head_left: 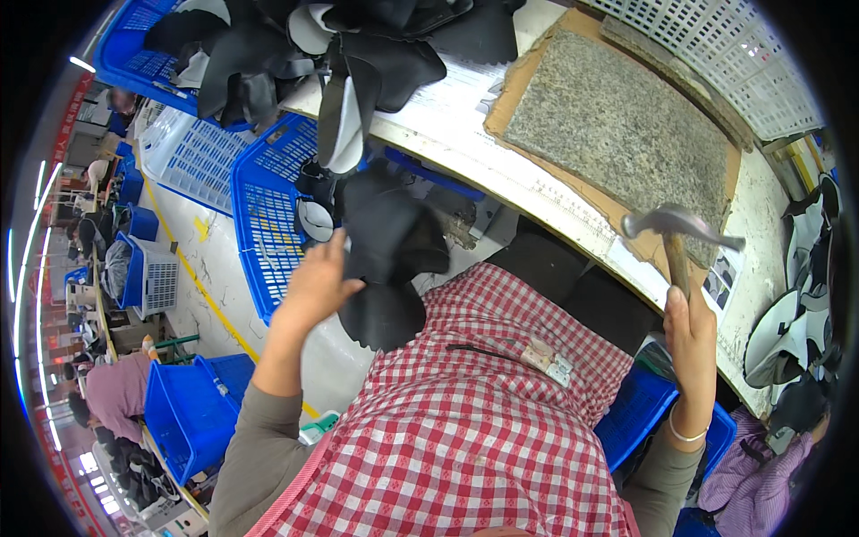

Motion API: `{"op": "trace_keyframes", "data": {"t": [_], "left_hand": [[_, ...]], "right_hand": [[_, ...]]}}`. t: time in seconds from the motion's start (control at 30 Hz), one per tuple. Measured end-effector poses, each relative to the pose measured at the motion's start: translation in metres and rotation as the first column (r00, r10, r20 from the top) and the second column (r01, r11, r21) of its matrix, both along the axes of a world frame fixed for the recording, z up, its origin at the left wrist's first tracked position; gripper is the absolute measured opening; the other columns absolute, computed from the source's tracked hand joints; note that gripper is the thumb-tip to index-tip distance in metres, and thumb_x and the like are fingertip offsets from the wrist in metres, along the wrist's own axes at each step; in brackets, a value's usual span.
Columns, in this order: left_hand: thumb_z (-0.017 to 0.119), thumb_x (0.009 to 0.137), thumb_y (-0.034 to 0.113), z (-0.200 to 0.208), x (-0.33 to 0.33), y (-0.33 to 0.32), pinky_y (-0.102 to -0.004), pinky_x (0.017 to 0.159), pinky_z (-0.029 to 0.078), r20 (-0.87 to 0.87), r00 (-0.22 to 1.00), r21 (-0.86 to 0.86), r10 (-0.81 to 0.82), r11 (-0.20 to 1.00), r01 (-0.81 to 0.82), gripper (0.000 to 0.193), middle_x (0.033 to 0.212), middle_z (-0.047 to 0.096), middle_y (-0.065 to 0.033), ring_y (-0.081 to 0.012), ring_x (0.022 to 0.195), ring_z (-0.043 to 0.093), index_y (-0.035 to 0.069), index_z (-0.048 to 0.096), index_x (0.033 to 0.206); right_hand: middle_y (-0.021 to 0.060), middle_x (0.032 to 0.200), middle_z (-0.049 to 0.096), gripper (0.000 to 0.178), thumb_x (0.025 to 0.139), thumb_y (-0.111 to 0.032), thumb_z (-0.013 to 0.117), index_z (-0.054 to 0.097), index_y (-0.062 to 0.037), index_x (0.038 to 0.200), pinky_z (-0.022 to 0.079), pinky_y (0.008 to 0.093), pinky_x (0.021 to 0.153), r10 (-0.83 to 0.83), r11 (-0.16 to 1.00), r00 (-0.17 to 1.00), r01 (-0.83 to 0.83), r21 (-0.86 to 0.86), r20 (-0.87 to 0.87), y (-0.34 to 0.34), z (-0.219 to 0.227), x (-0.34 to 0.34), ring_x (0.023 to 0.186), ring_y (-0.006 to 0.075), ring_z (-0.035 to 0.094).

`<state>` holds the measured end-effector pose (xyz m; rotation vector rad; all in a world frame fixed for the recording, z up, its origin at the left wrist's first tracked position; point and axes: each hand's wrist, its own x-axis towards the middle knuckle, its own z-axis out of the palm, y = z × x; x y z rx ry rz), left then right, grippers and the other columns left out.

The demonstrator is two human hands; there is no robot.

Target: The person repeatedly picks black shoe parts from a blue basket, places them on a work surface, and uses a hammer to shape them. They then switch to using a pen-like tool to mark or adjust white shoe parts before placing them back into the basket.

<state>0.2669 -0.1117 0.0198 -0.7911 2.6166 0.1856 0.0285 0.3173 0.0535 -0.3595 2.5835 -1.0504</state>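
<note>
My right hand (689,331) is wrapped round the wooden handle of a hammer (677,240), its metal head raised near the table's front edge by the stone slab (626,116). Left of my lap, my left hand (315,282) reaches out with thumb and fingers apart. Right beside its fingertips, black leather-like cut pieces (386,242) hang over the gap between a blue basket (255,237) and my apron, blurred by motion. The fingers seem to touch their edge, without a visible grip. Similar black pieces with pale linings (344,116) hang over the table edge above.
The slab rests on cardboard (501,107) on a white worktable (447,112). A white crate (716,54) stands behind it. More black and pale pieces (796,304) lie at the right, near a person in a striped top (752,474). Blue baskets (192,412) stand at the left.
</note>
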Motion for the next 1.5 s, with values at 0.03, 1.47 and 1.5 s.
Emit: {"op": "trace_keyframes", "data": {"t": [0.03, 1.47, 1.5], "left_hand": [[0.081, 0.083, 0.019, 0.001, 0.007, -0.012, -0.0475, 0.108, 0.047, -0.288, 0.957, -0.010, -0.023, 1.000, 0.021, 0.090, 0.142, 0.058, -0.0263, -0.0423, 0.129, 0.057, 0.004, 0.033, 0.159], [0.073, 0.083, 0.019, -0.018, -0.285, 0.132, -0.0517, 0.086, 0.057, -0.580, 0.341, -0.539, -0.740, 0.662, 0.521, 0.086, 0.116, 0.066, -0.0191, -0.0386, 0.101, 0.069, 0.006, 0.033, 0.158], [0.069, 0.085, 0.017, -0.020, -0.289, 0.135, -0.0520, 0.084, 0.057, -0.592, 0.379, -0.492, -0.711, 0.692, 0.529, 0.079, 0.110, 0.068, -0.0180, -0.0380, 0.098, 0.071, 0.005, 0.037, 0.156]], "right_hand": [[0.0032, 0.063, 0.049, 0.035, 0.110, -0.033, 0.052, 0.056, -0.0006, 0.096, 0.039, 0.0311, 0.052, 0.033, 0.996, 0.999, -0.032, -0.078, 0.013, -0.005, -0.003, -0.003, 0.055, 0.0116, 0.043], [0.0274, 0.065, 0.064, 0.039, 0.105, -0.033, 0.059, 0.059, 0.0064, 0.103, 0.053, 0.0528, 0.056, 0.083, 0.977, 0.807, 0.051, 0.208, -0.585, -0.033, -0.094, -0.057, 0.064, 0.0479, 0.067], [0.0276, 0.065, 0.064, 0.039, 0.105, -0.033, 0.059, 0.059, 0.0051, 0.100, 0.053, 0.0533, 0.056, 0.085, 0.974, 0.826, 0.049, 0.221, -0.557, -0.035, -0.088, -0.059, 0.065, 0.0485, 0.067]]}}
